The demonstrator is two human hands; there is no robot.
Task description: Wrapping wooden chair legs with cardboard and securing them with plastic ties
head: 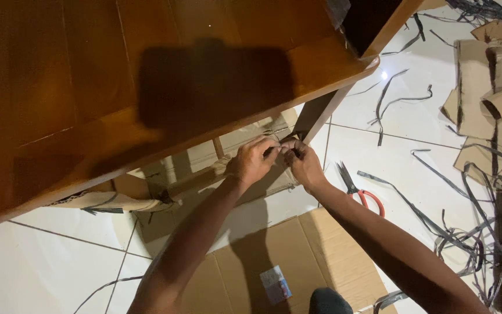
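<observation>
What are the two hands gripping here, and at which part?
Both the left hand and the right hand pinch a dark strap between their fingertips, where it crosses the cardboard wrapping beside the table leg.

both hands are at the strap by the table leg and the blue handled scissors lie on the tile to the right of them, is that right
Not quite: the scissors have red-orange handles, not blue. The head view shows them lying on the white tile floor to the right of the right hand. The rest holds: the left hand and the right one meet at a dark strap beside the table leg.
</observation>
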